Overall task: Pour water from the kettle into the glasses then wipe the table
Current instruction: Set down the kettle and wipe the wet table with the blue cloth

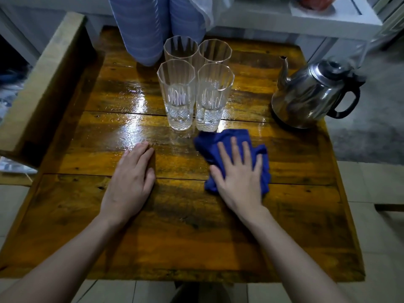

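A: Where are the hands?

B: Both lie on the wooden table (87,215). The right hand (238,173) presses flat on a crumpled blue cloth (220,147), fingers spread and straight, palm down, not closed around it. The left hand (131,178) rests flat on bare wood with its fingers together, holding nothing.

A: And the task's things?

B: Four ribbed glasses (176,95) stand upright in a tight square toward the far middle of the table. The two near ones hold water in the lower part; I cannot tell about the two far ones. The cloth's far edge lies just beside the base of the near right glass. The steel kettle (310,95) stands at the far right, close to the table's right edge, spout pointing toward the glasses, black handle reaching out past the edge.

A: Room to move?

B: The near half of the table is bare wood. The strip between the glasses and the hands shines wet. A gap lies between the glasses and the kettle. A wooden chair (43,84) stands against the left edge, and striped blue fabric (140,29) hangs onto the far edge behind the glasses.

A: Any writing?

B: None that I can read on kettle, glasses or cloth.
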The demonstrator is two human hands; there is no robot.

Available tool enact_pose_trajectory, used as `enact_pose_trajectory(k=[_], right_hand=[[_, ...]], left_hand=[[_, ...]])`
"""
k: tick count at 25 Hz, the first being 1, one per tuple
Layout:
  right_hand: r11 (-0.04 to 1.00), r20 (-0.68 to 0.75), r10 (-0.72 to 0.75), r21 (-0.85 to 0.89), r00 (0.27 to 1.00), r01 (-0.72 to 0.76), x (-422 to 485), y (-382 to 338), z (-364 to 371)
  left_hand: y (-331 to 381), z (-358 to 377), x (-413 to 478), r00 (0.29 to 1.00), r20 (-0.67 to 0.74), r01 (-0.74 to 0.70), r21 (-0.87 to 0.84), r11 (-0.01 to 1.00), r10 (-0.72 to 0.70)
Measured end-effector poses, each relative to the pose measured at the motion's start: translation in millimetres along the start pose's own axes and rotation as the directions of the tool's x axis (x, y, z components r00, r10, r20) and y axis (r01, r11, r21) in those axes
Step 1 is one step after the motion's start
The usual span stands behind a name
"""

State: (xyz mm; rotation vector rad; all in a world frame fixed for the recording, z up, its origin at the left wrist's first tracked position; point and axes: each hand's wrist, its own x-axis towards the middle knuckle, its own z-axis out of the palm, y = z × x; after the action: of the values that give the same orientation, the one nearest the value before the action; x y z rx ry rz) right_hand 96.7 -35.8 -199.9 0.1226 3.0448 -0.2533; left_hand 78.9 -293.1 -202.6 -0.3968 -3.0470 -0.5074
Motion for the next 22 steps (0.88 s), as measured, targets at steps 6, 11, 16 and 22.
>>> enact_pose_trajectory(k=[6,11,16,22], right_hand=[[0.922,0.097,-0.387,0.060,0.917,0.383,-72.6,-24.0,10.4],[0.979,0.093,-0.200,0.062,0.975,0.194,-71.6,55.4,-6.0],[0.997,0.056,0.072,0.008,0.996,-0.073,5.2,76.9,-12.7],[0.996,-0.020,0.053,0.068,0.998,-0.052,47.3,40.9,-5.8]], left_hand=[[2.5,0.2,0.9,1.000,-0.001,-0.001,0.015,1.000,0.001],[4.0,-2.3,-0.7,1.000,0.005,0.012,-0.007,1.000,-0.012],[0.9,-1.0,-0.3,1.000,-0.007,0.006,-0.005,1.000,-0.006],[2.2,-1.7,-1.5,1.000,-0.010,0.000,-0.006,1.000,0.000]])
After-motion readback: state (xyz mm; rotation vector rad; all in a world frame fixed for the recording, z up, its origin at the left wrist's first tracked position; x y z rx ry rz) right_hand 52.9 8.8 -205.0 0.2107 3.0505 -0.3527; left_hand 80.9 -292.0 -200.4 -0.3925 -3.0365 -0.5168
